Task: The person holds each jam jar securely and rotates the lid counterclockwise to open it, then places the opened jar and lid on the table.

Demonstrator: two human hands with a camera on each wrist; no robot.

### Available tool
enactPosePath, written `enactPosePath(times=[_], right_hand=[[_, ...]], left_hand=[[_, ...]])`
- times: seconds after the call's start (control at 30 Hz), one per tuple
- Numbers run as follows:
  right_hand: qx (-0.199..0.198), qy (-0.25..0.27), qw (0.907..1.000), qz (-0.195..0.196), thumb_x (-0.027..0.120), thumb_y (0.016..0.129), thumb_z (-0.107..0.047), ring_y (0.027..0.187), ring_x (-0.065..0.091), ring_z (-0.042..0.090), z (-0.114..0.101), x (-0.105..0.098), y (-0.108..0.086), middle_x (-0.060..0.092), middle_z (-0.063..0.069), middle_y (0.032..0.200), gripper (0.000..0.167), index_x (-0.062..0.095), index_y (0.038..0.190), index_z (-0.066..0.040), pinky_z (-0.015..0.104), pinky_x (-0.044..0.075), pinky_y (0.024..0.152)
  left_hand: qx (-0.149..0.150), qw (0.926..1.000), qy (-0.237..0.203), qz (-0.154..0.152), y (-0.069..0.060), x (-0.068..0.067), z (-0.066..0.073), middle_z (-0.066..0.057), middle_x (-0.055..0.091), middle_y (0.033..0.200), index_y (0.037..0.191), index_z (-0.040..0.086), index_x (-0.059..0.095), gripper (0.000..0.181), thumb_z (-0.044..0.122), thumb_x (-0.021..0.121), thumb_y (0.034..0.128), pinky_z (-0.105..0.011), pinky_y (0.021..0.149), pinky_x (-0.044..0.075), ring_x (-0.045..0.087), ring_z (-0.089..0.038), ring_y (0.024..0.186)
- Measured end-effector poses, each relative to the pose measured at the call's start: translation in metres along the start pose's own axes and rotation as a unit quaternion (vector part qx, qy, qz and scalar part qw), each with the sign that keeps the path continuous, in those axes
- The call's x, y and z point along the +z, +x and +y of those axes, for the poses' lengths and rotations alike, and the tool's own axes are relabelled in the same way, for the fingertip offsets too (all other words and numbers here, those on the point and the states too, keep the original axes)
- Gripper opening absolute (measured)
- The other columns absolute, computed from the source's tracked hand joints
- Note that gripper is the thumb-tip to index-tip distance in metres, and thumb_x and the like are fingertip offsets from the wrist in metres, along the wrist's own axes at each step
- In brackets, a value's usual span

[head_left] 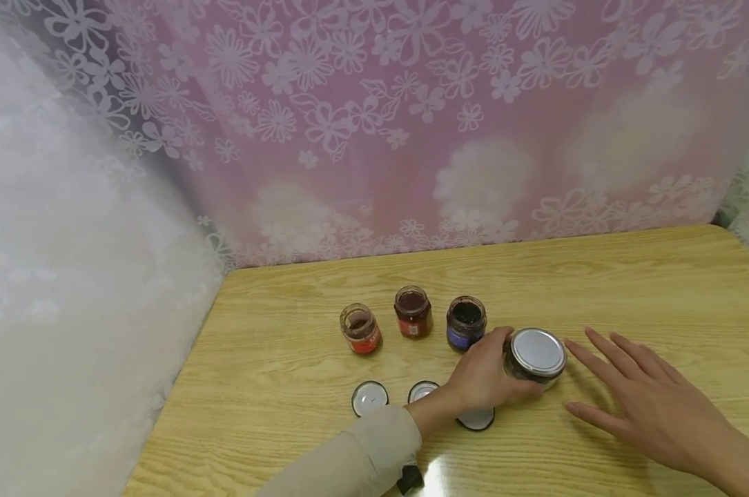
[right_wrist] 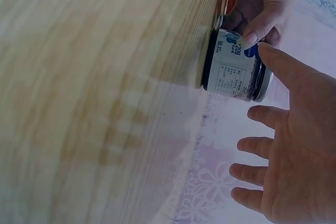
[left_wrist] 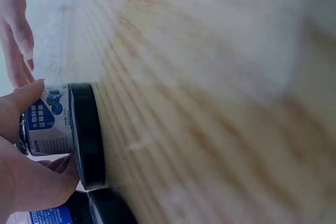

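My left hand (head_left: 482, 373) grips a dark jam jar (left_wrist: 52, 140) that stands on the table, its silver lid (head_left: 538, 352) on top. The thumb is on the near side, the fingers around the far side. In both wrist views the jar's white label (right_wrist: 231, 72) shows, and in the left one it carries a blueberry picture. To the right of this jar, my right hand (head_left: 654, 400) holds nothing. Its fingers are spread and nearly straight, the fingertips close to the jar; whether they touch it I cannot tell.
Left of the gripped jar stand three lidless jars: one with a blue label (head_left: 458, 338), a dark red one (head_left: 413, 326) and a part-filled one with a red label (head_left: 364, 341). Nearer lie three lids (head_left: 370, 398), two partly hidden by my left arm. A floral curtain (head_left: 374, 138) hangs behind.
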State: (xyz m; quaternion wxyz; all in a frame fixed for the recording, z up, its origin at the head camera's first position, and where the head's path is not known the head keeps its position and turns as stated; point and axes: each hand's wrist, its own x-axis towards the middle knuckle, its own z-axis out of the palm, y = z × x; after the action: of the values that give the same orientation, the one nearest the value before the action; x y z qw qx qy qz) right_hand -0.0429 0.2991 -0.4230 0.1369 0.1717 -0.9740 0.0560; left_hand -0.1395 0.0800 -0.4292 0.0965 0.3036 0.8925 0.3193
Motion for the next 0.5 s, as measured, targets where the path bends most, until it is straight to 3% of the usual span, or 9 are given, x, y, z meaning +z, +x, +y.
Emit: enactPosePath(times=[0.27,0.5], right_hand=[[-0.01,0.001,1.0,0.002,0.066,0.081,-0.055,0.126,0.034,0.042,0.0004,0.0014,0.0008,0.036,0.02,0.146,0.087,0.031,0.15,-0.016,0.044,0.001,0.113],[-0.01,-0.002,0.9999,-0.001,0.065,0.081,-0.056,0.123,0.037,0.042,-0.0002,0.001,0.0015,0.039,0.022,0.144,0.086,0.031,0.15,-0.018,0.043,0.001,0.113]], left_hand=[[-0.024,0.9993,-0.028,-0.009,0.0049,0.0017,0.0035,0.012,0.056,0.119,0.135,0.017,0.047,0.082,0.047,0.083,0.0682,-0.02,0.087,0.043,0.053,-0.002,0.106],[-0.045,0.9965,-0.07,-0.006,0.0064,0.0028,0.0027,0.018,0.058,0.106,0.123,0.024,0.055,0.069,0.044,0.086,0.0651,-0.02,0.084,0.043,0.054,0.001,0.099]])
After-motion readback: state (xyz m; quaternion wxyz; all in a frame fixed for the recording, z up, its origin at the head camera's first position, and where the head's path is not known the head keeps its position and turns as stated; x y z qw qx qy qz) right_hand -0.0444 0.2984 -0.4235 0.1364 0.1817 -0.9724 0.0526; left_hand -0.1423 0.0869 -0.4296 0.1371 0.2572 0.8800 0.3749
